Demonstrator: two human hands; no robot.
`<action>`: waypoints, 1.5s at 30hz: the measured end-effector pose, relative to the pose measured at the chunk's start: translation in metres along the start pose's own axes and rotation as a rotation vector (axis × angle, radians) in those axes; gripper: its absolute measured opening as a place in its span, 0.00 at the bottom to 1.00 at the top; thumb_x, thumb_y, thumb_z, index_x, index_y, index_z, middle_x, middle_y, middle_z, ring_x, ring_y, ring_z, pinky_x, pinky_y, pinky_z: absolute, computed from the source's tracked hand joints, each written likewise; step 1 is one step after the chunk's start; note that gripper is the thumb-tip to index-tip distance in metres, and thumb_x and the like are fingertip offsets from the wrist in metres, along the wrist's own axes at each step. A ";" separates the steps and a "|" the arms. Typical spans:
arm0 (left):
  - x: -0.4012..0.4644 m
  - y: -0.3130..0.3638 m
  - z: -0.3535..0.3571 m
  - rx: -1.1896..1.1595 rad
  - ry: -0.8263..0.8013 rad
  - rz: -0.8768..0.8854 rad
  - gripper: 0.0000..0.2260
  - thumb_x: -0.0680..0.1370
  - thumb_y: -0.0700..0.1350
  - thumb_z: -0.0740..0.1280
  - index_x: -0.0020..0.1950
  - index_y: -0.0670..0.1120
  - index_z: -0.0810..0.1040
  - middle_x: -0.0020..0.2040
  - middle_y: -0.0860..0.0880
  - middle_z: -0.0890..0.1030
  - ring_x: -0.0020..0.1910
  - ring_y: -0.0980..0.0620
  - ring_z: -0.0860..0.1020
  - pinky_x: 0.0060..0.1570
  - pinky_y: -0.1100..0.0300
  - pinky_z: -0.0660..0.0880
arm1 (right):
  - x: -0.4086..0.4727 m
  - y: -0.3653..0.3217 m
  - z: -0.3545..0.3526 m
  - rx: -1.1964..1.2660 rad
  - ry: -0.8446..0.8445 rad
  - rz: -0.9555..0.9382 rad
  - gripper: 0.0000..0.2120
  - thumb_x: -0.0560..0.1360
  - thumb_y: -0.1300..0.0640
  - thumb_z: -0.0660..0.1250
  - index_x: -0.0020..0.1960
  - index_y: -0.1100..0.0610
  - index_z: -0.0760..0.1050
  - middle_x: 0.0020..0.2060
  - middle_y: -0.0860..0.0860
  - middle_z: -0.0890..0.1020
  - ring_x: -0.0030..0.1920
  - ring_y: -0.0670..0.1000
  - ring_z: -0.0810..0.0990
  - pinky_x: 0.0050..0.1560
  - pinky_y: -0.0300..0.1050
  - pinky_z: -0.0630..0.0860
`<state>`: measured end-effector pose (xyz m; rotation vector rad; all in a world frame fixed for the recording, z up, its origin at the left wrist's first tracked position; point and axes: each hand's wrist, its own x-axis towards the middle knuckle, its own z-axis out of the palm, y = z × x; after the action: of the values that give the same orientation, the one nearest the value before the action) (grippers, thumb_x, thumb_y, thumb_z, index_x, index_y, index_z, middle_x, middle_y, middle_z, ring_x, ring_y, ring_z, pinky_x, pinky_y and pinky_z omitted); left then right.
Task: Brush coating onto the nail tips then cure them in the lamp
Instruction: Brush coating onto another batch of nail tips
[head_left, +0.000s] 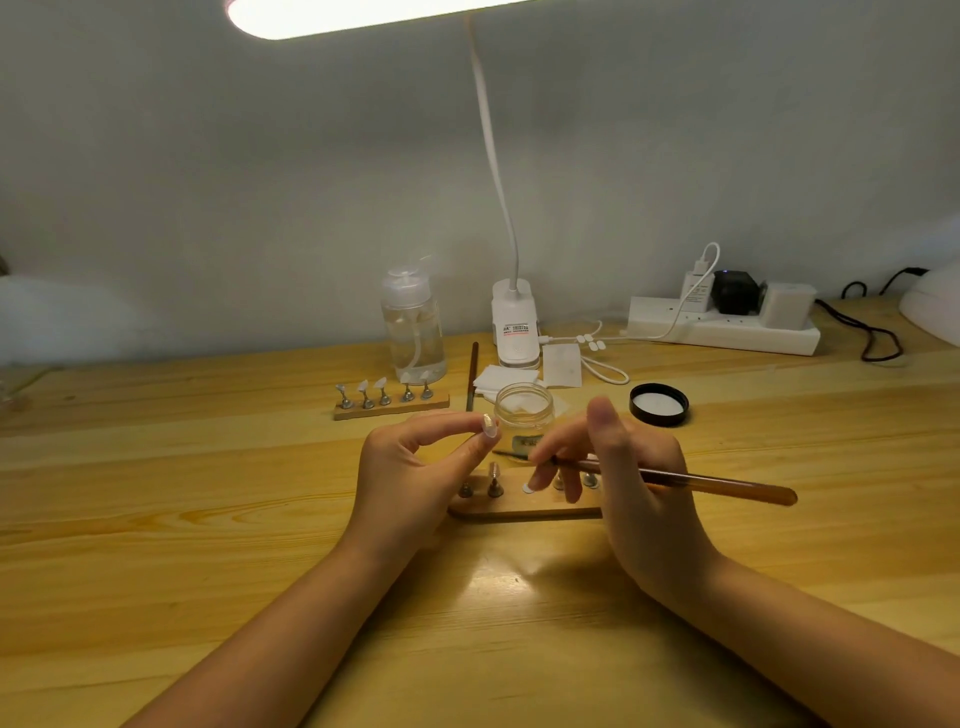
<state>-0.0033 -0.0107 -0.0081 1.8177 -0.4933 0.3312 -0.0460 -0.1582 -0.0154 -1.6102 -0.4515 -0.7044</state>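
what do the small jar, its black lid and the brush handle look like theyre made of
Small jar: clear glass or hard plastic; the pads behind it show through, so the look leaves it open.
Black lid: likely glossy plastic with a pale liner inside, lying upturned on the table.
Brush handle: translucent amber, probably acrylic or resin; light passes through it. The right hand holds it.

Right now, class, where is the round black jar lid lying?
In the head view, the round black jar lid lies flat on the wooden table, right of the open clear glass jar and in front of the white power strip.
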 end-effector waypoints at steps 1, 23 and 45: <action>0.000 0.000 0.000 0.002 -0.003 0.001 0.07 0.65 0.50 0.69 0.42 0.54 0.81 0.43 0.60 0.81 0.49 0.67 0.77 0.48 0.76 0.70 | 0.001 0.000 -0.001 -0.006 0.027 -0.026 0.24 0.75 0.40 0.51 0.38 0.55 0.76 0.28 0.48 0.80 0.27 0.43 0.76 0.30 0.33 0.72; -0.005 0.005 -0.001 0.067 -0.117 0.237 0.10 0.67 0.47 0.69 0.47 0.50 0.81 0.43 0.56 0.82 0.46 0.59 0.79 0.50 0.48 0.75 | 0.009 0.002 -0.003 -0.432 -0.121 -0.188 0.17 0.67 0.48 0.67 0.49 0.60 0.74 0.46 0.48 0.80 0.48 0.49 0.80 0.47 0.57 0.77; 0.002 -0.011 -0.013 0.159 -0.429 -0.021 0.25 0.60 0.56 0.72 0.55 0.63 0.69 0.48 0.58 0.78 0.51 0.67 0.74 0.49 0.74 0.71 | 0.016 0.006 -0.024 -0.461 -0.197 -0.129 0.11 0.66 0.56 0.70 0.46 0.59 0.75 0.41 0.48 0.79 0.44 0.44 0.76 0.42 0.36 0.75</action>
<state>0.0045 0.0041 -0.0123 2.0557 -0.7602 -0.0413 -0.0352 -0.1845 -0.0080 -2.1115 -0.5682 -0.7885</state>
